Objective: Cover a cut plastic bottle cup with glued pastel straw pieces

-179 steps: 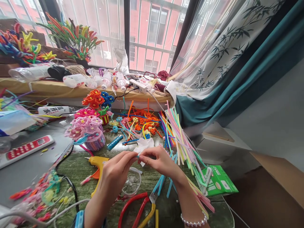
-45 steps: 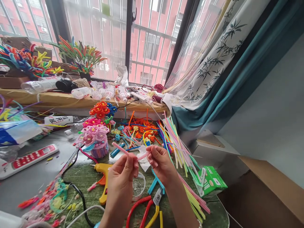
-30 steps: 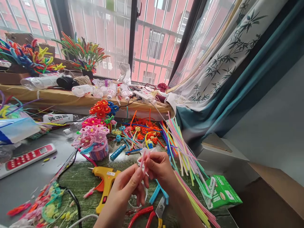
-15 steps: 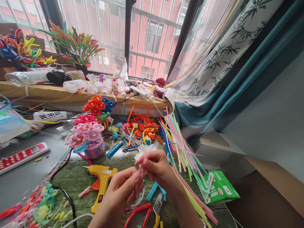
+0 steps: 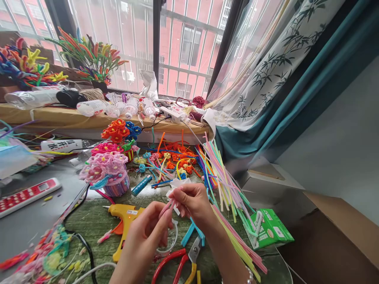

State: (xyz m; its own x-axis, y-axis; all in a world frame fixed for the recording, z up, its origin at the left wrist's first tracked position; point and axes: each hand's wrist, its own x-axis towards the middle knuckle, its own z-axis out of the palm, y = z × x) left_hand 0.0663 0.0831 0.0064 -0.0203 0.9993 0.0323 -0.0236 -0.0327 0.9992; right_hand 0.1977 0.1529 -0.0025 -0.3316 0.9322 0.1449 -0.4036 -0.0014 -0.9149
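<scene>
While the yellow glue gun lies lit at left, left hand and right hand pinch shut on the folded pink pipe cleaner, mid-table; loosen either grip and it could spring open.

A green mossy table mat is covered by a yellow glue gun, red-handled pliers and loose pastel pipe cleaners.

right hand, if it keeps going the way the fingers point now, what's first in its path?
The right hand points left toward the left hand, both pinching the pink pipe cleaner. It would probably meet the left hand's fingertips first; beyond them lies the yellow glue gun, though lower on the table, depth unclear.
</scene>
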